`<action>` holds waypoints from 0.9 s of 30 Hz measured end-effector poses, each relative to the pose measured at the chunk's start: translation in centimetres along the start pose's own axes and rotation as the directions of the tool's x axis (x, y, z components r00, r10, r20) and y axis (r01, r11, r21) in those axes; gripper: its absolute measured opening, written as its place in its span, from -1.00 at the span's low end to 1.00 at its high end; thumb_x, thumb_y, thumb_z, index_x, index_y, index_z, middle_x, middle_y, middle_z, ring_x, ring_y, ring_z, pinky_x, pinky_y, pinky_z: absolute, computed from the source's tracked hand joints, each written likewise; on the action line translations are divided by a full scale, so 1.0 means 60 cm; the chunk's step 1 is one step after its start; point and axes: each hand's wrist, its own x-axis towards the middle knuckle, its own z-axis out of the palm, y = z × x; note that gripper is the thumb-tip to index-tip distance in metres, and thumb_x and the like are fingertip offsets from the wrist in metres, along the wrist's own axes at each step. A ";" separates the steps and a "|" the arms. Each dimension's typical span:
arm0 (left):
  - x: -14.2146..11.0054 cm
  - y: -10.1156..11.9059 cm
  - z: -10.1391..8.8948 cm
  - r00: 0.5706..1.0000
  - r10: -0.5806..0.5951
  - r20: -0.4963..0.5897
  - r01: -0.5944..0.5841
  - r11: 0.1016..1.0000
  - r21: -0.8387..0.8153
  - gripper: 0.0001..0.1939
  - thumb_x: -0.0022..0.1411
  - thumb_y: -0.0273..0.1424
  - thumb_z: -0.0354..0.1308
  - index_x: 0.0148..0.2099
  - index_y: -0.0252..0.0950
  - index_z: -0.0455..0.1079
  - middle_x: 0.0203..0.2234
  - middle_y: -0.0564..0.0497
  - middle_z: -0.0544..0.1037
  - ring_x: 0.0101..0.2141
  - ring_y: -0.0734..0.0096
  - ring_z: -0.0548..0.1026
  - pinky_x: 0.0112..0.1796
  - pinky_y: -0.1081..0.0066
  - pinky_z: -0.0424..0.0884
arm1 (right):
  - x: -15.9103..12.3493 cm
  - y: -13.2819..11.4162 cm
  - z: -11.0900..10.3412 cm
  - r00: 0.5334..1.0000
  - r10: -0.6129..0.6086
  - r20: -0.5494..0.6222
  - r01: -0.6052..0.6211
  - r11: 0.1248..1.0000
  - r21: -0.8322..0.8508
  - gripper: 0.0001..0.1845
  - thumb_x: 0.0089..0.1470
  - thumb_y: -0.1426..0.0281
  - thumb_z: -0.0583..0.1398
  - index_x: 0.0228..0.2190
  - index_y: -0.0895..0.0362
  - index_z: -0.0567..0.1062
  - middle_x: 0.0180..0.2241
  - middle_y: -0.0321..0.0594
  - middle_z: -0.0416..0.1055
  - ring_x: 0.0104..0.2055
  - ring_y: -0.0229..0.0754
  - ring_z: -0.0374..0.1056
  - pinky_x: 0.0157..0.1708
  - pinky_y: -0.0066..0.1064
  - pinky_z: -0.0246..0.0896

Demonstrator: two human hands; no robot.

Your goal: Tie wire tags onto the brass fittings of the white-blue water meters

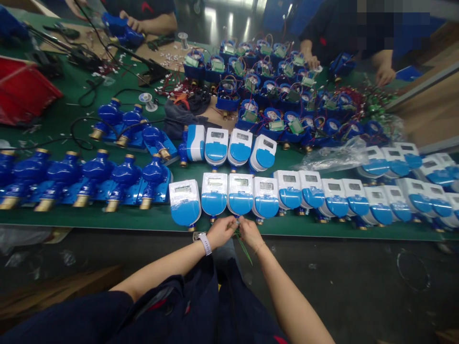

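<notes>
My left hand [223,231], with a watch on its wrist, is pinched closed at the table's front edge. My right hand [250,233] meets it there, its fingers also closed. Thin green wires [245,249] hang down from between the two hands, by the right one's fingers. Both sets of fingertips are at the lower brass end of a white and blue water meter [240,195], which lies in the front row with its display up. What the left fingertips pinch is too small to make out. Similar meters lie on either side.
Blue meter bodies with brass ends [93,171] line the left front. A second row of white and blue meters [239,147] lies behind. Opened meters with circuit boards [267,71] fill the back. A red bin [27,91] stands left. Two co-workers' hands are across the table.
</notes>
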 end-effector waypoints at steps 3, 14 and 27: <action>-0.002 -0.003 -0.001 0.999 0.044 -0.008 -0.043 0.996 0.083 -0.75 0.16 -0.30 -0.05 -0.50 -0.31 0.20 -0.67 0.13 0.22 -0.59 0.56 0.14 -0.53 0.50 0.01 | -0.005 -0.010 -0.009 0.988 -0.114 0.102 0.129 0.981 -0.147 -0.61 0.08 0.15 -0.06 -0.65 0.10 0.18 -0.70 -0.41 0.09 -0.62 -0.30 0.07 -0.52 -0.44 0.00; 0.017 -0.005 -0.015 0.816 -0.349 0.461 0.569 0.629 -0.530 -0.66 -0.01 -0.15 0.14 -0.44 -0.26 0.09 -0.67 0.26 -0.05 -0.71 0.71 -0.17 -0.66 0.58 -0.28 | -0.003 -0.013 -0.024 0.970 -0.162 0.181 0.202 0.952 -0.230 -0.71 0.07 0.21 0.00 -0.55 0.11 0.29 -0.63 -0.39 0.18 -0.55 -0.30 0.13 -0.50 -0.46 0.04; 0.012 -0.009 0.000 0.929 -0.366 0.051 0.350 0.830 -0.434 -0.69 0.05 -0.15 0.05 -0.47 -0.30 0.19 -0.66 0.18 0.17 -0.68 0.66 0.06 -0.65 0.55 -0.06 | 0.004 -0.002 -0.014 0.968 -0.217 0.128 0.247 0.921 -0.301 -0.66 0.11 0.19 -0.10 -0.54 0.10 0.26 -0.61 -0.35 0.19 -0.56 -0.27 0.14 -0.50 -0.45 0.04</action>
